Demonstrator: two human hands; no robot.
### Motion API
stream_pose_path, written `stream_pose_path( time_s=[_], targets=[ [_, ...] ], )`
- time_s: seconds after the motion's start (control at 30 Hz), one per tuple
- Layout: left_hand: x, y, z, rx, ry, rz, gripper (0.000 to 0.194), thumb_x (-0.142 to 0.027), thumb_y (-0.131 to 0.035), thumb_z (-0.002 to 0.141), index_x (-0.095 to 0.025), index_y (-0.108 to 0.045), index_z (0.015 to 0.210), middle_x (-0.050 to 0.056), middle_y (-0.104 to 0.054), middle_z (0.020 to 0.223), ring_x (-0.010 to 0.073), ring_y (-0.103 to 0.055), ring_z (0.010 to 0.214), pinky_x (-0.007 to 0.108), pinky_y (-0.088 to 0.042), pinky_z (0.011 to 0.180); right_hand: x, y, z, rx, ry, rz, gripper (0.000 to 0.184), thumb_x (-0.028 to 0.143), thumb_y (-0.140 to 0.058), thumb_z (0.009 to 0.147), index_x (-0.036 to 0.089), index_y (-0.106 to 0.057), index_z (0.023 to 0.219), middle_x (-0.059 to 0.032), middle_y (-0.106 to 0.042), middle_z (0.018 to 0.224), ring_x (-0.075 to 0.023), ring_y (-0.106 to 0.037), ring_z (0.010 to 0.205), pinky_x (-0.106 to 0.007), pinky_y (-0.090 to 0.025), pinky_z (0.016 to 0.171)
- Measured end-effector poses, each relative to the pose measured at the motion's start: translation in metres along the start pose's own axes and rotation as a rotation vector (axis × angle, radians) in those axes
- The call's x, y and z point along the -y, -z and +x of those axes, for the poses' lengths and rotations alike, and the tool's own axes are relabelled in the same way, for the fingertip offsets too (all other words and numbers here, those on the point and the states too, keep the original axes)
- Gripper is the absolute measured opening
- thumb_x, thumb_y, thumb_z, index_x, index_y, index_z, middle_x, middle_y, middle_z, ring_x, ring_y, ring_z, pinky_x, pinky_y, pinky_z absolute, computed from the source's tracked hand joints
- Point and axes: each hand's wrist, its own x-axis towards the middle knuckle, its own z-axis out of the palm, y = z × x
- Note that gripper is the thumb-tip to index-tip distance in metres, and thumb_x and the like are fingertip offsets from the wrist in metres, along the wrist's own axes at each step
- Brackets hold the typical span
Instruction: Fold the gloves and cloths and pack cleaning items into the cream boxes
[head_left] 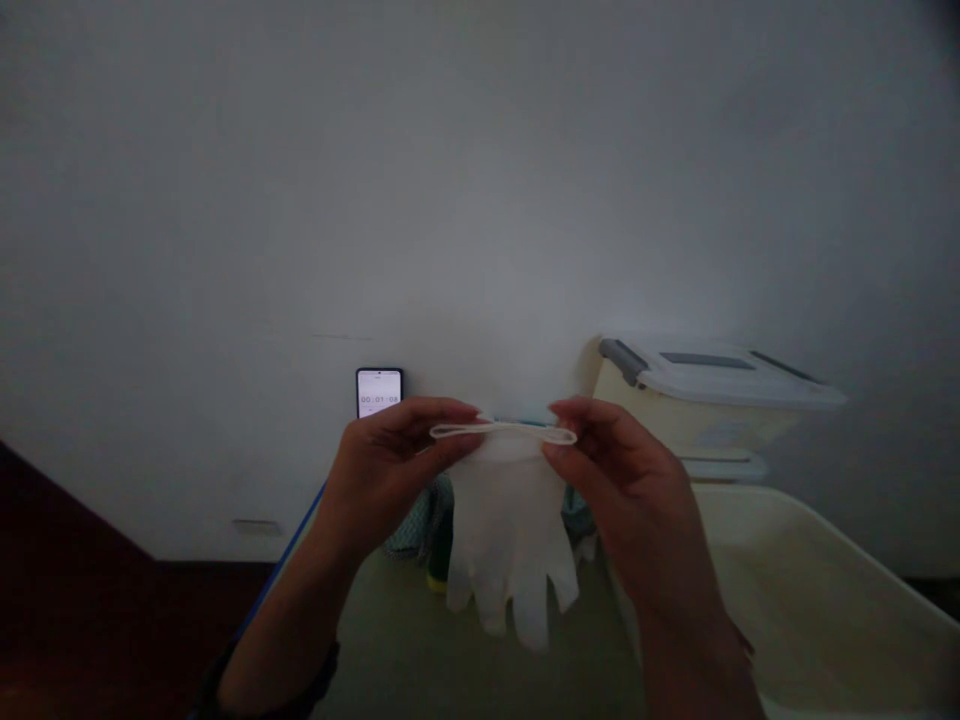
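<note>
A thin white disposable glove hangs fingers down in front of me, its cuff edge level and slightly parted. My left hand pinches the left end of the cuff between thumb and fingers. At the cuff's right end, my right hand pinches it the same way. Behind the glove, teal patterned cloth items and a dark green thing with a yellow edge are partly hidden. The room is dim.
A phone showing a timer leans on the wall. To the right stand a lidded storage box and an open cream bin. The greenish tabletop has a blue left edge.
</note>
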Motion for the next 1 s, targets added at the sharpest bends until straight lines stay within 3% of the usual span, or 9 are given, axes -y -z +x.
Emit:
stream_pose_path(
  time_s=[0.13,0.3,0.43,0.57,0.83,1.0],
  targets=[
    [-0.0007,-0.0012,-0.0004,0.002,0.005,-0.075,0.016,-0.016,-0.076,0.062,-0.018,-0.068,0.076,0.003,-0.073,0.076,0.0157,-0.067,0.068,0.023,-0.056,0.060,0.0010,0.0013,-0.0001,0.139,-0.117,-0.063,0.027,0.032,-0.057,0.081,0.024,-0.059,0.106,-0.0022,-0.062,0.092,-0.0129,-0.059,0.078,-0.023,-0.049,0.064],
    [0.0017,0.0003,-0.0009,0.046,0.017,-0.250,0.016,-0.010,-0.075,0.061,-0.020,-0.066,0.070,-0.002,-0.071,0.071,0.0106,-0.064,0.060,0.016,-0.052,0.052,0.0042,0.0027,-0.0009,0.197,-0.157,-0.040,0.015,0.035,-0.055,0.082,0.021,-0.057,0.088,0.0016,-0.059,0.073,-0.0115,-0.055,0.066,-0.020,-0.045,0.056],
    [0.0042,0.0025,-0.0004,0.065,0.031,-0.324,0.012,-0.013,-0.073,0.065,-0.022,-0.066,0.069,-0.003,-0.071,0.070,0.0085,-0.063,0.058,0.015,-0.050,0.050,0.0055,0.0035,-0.0014,0.268,-0.174,0.077,0.010,0.030,-0.056,0.081,0.023,-0.055,0.088,0.0018,-0.060,0.081,-0.0108,-0.056,0.072,-0.020,-0.046,0.061],
    [0.0045,0.0015,-0.0009,0.052,0.025,-0.298,0.011,-0.012,-0.072,0.068,-0.021,-0.065,0.070,-0.002,-0.071,0.073,0.0091,-0.064,0.063,0.016,-0.052,0.056,0.0058,0.0014,-0.0015,0.326,-0.208,0.144,0.018,0.028,-0.064,0.075,0.024,-0.053,0.089,0.0011,-0.060,0.089,-0.0122,-0.058,0.080,-0.023,-0.047,0.068],
    [-0.0005,-0.0040,-0.0020,0.013,-0.033,-0.211,0.013,-0.008,-0.072,0.066,-0.018,-0.064,0.071,-0.001,-0.071,0.072,0.0099,-0.066,0.065,0.014,-0.052,0.055,0.0012,-0.0027,-0.0016,0.191,-0.173,0.134,0.013,0.031,-0.064,0.077,0.025,-0.055,0.084,0.0053,-0.055,0.074,-0.0076,-0.051,0.064,-0.018,-0.042,0.056],
    [-0.0016,-0.0033,-0.0031,0.019,-0.098,-0.167,0.015,-0.005,-0.071,0.067,-0.018,-0.065,0.072,-0.002,-0.071,0.073,0.0077,-0.066,0.069,0.011,-0.052,0.059,-0.0020,-0.0018,-0.0015,0.120,-0.098,0.127,0.012,0.028,-0.066,0.076,0.025,-0.056,0.083,0.0058,-0.055,0.075,-0.0074,-0.051,0.068,-0.017,-0.041,0.058]
  ],
)
